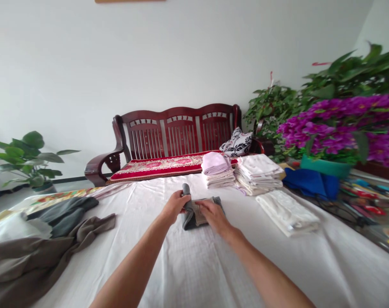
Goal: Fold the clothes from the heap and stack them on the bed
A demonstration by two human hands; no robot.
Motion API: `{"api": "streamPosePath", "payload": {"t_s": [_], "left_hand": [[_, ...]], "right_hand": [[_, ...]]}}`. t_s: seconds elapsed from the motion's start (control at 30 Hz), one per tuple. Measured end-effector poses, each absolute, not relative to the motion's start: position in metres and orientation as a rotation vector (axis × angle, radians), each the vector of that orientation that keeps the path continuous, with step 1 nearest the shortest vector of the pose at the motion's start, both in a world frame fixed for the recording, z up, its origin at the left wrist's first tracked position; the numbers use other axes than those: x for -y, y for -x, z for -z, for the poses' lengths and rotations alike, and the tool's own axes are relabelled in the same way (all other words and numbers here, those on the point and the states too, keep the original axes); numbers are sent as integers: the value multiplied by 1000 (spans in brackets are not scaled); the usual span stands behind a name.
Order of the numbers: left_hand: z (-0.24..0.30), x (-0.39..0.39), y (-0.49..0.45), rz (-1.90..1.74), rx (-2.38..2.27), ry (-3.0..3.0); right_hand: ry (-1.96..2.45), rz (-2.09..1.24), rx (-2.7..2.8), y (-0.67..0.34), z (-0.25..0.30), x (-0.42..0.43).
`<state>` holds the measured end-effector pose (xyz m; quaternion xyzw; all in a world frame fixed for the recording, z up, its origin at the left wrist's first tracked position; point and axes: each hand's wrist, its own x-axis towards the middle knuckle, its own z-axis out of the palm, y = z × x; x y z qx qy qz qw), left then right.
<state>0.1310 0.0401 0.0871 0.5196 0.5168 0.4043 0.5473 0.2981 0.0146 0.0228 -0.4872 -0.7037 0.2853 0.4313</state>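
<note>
A small grey cloth (190, 216), partly folded, lies in the middle of a table spread with a white sheet (194, 265). My left hand (175, 206) pinches the cloth's upturned left edge, with the fingers closed on it. My right hand (213, 214) lies flat on the cloth's right half and presses it down, fingers stretched out. Behind the cloth stand two stacks of folded cloths, a pale pink one (216, 169) and a white one (258, 173). A single folded white cloth (287, 211) lies to the right.
Unfolded grey and brown clothes (46, 244) are heaped at the table's left. A blue cloth (310, 182) and a pot of purple flowers (338, 137) stand at the right. A dark wooden bench (178, 137) with a red cushion stands behind the table, and a leafy plant (27, 158) at far left.
</note>
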Motion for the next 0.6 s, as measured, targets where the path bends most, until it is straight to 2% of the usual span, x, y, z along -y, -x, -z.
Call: {"api": "streamPosePath", "payload": {"t_s": [0.1,0.17,0.43,0.6], "left_hand": [[-79,-43,-151,-926,-1212,-1227],[-73,-43,-161,-899,-1185,-1221],[-56,-41,-166,-820,-1125,-1167],[-52,-51,-151,-963,-1230,-1281]], "right_hand": [[1208,-1113,1319,-316,-34,-21],[1222,-1193,1276,-324,-37,-22],[1356,-895,1449,-314,-17,-29],[1446,-739,1430,-325,-14,-34]]}}
